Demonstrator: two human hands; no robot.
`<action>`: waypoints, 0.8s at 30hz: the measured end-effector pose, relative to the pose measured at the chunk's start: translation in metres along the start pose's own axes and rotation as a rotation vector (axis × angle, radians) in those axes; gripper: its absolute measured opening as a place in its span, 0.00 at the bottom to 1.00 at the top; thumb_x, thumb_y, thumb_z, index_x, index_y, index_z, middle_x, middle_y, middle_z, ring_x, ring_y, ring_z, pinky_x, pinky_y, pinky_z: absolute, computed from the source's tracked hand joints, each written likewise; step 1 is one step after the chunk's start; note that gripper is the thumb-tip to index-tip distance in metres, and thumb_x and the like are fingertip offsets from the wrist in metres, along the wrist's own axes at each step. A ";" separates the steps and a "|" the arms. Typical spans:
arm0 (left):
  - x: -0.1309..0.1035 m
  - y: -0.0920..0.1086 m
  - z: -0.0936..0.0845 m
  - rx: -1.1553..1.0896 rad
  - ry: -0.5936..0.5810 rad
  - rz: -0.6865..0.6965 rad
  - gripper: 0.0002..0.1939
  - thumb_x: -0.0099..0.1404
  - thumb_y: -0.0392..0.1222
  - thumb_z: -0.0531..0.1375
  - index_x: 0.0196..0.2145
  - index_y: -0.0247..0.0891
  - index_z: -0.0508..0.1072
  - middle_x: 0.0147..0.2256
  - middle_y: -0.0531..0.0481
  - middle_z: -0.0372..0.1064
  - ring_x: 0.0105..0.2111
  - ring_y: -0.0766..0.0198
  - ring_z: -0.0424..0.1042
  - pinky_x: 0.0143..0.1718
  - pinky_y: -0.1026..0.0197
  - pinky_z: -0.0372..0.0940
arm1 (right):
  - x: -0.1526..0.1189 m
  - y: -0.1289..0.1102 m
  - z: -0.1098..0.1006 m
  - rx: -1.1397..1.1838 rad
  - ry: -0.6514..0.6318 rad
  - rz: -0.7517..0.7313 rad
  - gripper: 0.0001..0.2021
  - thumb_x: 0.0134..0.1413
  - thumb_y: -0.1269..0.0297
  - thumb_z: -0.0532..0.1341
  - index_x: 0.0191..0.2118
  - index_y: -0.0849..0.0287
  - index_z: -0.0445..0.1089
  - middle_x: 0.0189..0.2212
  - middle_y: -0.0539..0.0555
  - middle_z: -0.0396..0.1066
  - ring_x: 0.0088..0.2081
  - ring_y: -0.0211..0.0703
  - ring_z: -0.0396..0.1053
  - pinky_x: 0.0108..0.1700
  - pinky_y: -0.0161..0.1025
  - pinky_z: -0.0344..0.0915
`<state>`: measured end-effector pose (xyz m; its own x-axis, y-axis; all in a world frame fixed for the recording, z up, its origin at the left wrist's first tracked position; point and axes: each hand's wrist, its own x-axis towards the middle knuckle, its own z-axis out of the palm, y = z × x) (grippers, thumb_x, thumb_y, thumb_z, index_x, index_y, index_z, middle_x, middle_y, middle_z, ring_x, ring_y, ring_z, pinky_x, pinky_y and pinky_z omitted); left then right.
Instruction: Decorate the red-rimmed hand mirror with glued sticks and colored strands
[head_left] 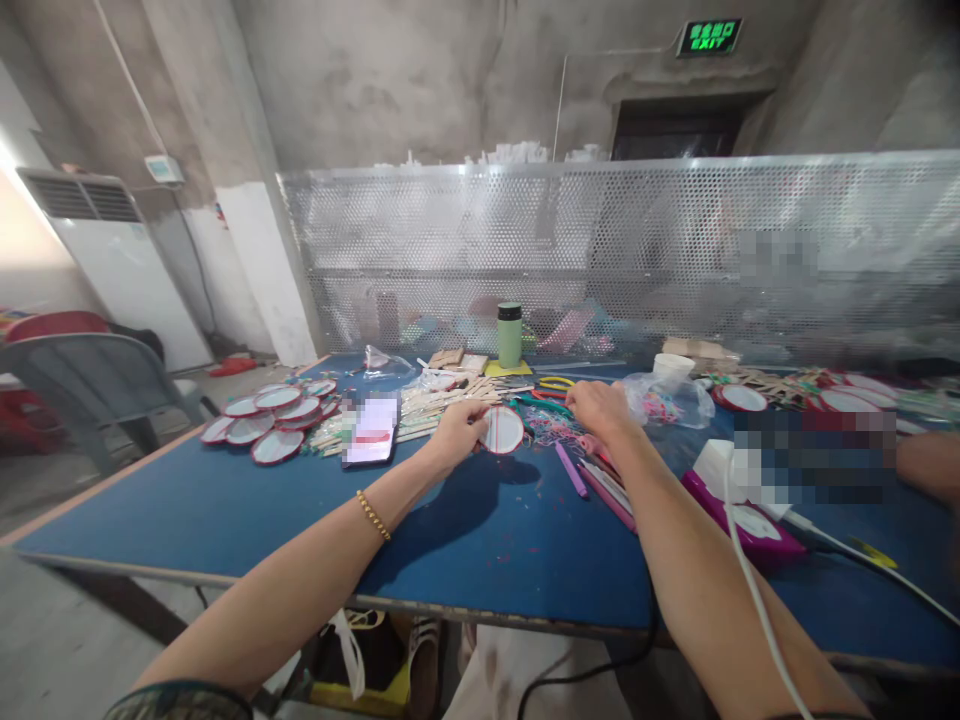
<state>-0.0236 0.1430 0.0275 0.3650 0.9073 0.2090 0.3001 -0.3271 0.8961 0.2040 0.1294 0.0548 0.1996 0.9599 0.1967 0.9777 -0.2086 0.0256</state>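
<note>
My left hand pinches the edge of a small round white disc with a red rim, held just above the blue table. My right hand is over the pile of coloured strings, beside the yellow-handled tool. Its fingers are bent together, and whatever lies between them is too small to make out. Below it lie a purple marker and some pens. Thin wooden sticks are spread behind my left hand.
Several red-rimmed discs and a phone lie on the left. A green bottle stands at the back. To the right are a plastic bag, a magenta tissue pack, white cables, more discs and another person's arm.
</note>
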 end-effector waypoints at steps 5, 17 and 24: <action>0.001 -0.002 0.000 0.052 0.006 0.048 0.10 0.56 0.30 0.54 0.33 0.33 0.75 0.20 0.56 0.62 0.17 0.71 0.59 0.18 0.68 0.55 | 0.002 -0.002 0.001 -0.016 -0.016 -0.014 0.13 0.60 0.71 0.55 0.41 0.56 0.78 0.42 0.60 0.78 0.48 0.51 0.73 0.49 0.46 0.55; -0.001 0.000 -0.001 0.092 -0.011 0.077 0.11 0.54 0.30 0.52 0.32 0.34 0.73 0.20 0.56 0.62 0.17 0.70 0.60 0.18 0.68 0.55 | 0.004 0.004 0.000 -0.050 -0.065 0.015 0.15 0.59 0.74 0.56 0.44 0.54 0.77 0.47 0.60 0.77 0.51 0.49 0.72 0.51 0.45 0.57; -0.004 0.003 -0.001 0.040 -0.032 0.075 0.11 0.52 0.30 0.53 0.31 0.34 0.73 0.21 0.56 0.63 0.16 0.72 0.60 0.18 0.69 0.55 | 0.004 0.007 0.004 -0.091 -0.094 0.031 0.15 0.59 0.73 0.55 0.46 0.57 0.77 0.43 0.62 0.78 0.50 0.48 0.73 0.48 0.43 0.58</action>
<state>-0.0248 0.1385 0.0299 0.4155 0.8711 0.2617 0.3055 -0.4046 0.8619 0.2114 0.1326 0.0514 0.2391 0.9652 0.1058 0.9618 -0.2504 0.1105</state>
